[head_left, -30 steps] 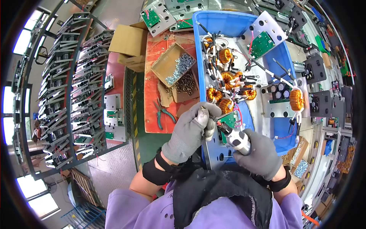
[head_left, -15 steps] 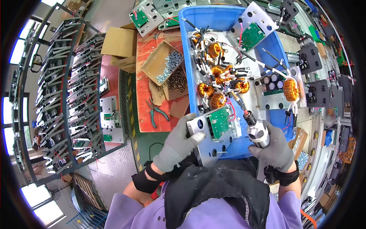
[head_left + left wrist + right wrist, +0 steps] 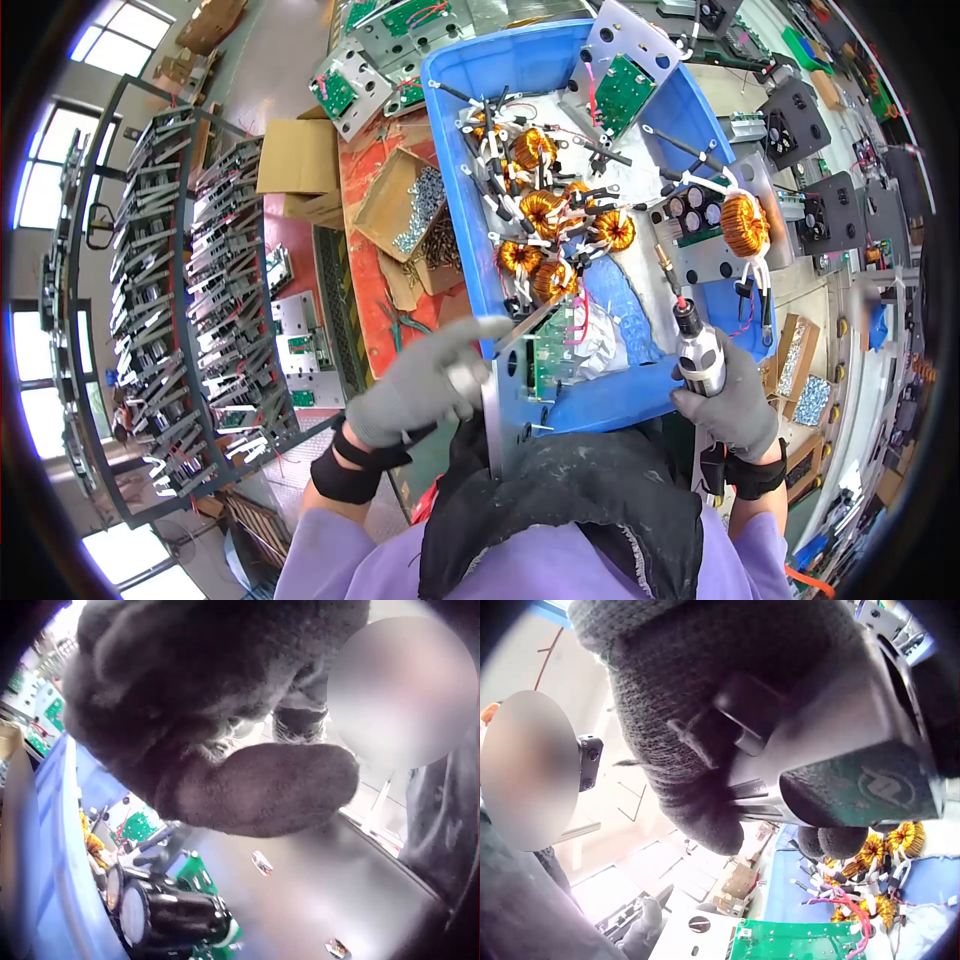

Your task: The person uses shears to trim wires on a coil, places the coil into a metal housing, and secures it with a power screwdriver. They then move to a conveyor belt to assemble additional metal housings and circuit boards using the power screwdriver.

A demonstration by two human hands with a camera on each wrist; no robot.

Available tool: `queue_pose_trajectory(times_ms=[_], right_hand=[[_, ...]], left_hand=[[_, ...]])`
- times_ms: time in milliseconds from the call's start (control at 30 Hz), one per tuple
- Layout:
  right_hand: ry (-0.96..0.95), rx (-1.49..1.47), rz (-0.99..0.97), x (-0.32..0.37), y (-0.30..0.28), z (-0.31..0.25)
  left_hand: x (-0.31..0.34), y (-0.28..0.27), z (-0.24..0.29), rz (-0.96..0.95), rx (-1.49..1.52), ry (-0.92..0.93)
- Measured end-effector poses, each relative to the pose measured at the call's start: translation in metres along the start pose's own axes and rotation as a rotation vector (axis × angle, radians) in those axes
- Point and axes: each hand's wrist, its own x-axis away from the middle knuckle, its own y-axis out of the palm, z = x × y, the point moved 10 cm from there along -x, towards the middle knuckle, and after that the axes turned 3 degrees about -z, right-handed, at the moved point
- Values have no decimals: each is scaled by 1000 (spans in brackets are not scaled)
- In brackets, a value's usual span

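In my right hand [image 3: 735, 395] is a silver-and-black power screwdriver [image 3: 700, 365], gripped around its body and pointing away from me. At the driver's tip sits a long brass-coloured piece [image 3: 666, 265]. My gloved left hand [image 3: 415, 385] is at the left edge of a metal plate [image 3: 510, 400] carrying a green circuit board [image 3: 548, 355]; its forefinger reaches over the plate's upper corner. That plate stands tilted at the near end of a blue bin [image 3: 452, 180]. In the left wrist view the left thumb [image 3: 262, 791] overlaps the plate; whether the palm holds anything I cannot tell.
Several copper-wound coils [image 3: 542, 213] with cables lie in the bin. Another board plate [image 3: 625, 60] leans at its far end. On the red table [image 3: 365, 310] are a carton of nuts [image 3: 375, 215] and pliers [image 3: 400, 325]. A loaded rack [image 3: 190, 300] stands left.
The driver has come away from the left hand, moving right and pointing farther forward. The left hand went onto the plate, then shifted left. The plate now stands more steeply.
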Motion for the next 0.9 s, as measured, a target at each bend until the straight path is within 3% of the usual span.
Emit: queue_pose_trajectory(times_ms=[33, 67, 167, 267, 333, 400, 533, 633, 733, 800, 900], right_hand=[[9, -20, 15, 0, -2, 0], [11, -22, 21, -1, -3, -3], [50, -34, 25, -4, -4, -7], [67, -8, 56, -3, -4, -7], [82, -34, 91, 2, -3, -6], [65, 24, 98, 8, -6, -1], [83, -46, 129, 15, -8, -1], [146, -100, 156, 20, -12, 7], [89, -94, 178, 25, -17, 7], [49, -64, 149, 27, -19, 2], [4, -81, 164, 31, -26, -2]], left_hand=[[-7, -22, 10, 116, 14, 178], [-23, -45, 23, 228, -95, 193], [-84, -63, 87, 449, -894, 689], [-185, -32, 96, 135, -1313, 626], [-236, -17, 72, -93, -1672, 332], [-262, -8, 60, -144, -1917, 186], [-266, 2, 58, -210, -1960, 96], [-277, -5, 46, -20, -2020, 125], [-276, -3, 52, -51, -2023, 170], [-253, 1, 78, -31, -1935, 239], [-201, -5, 128, 164, -1809, 432]])
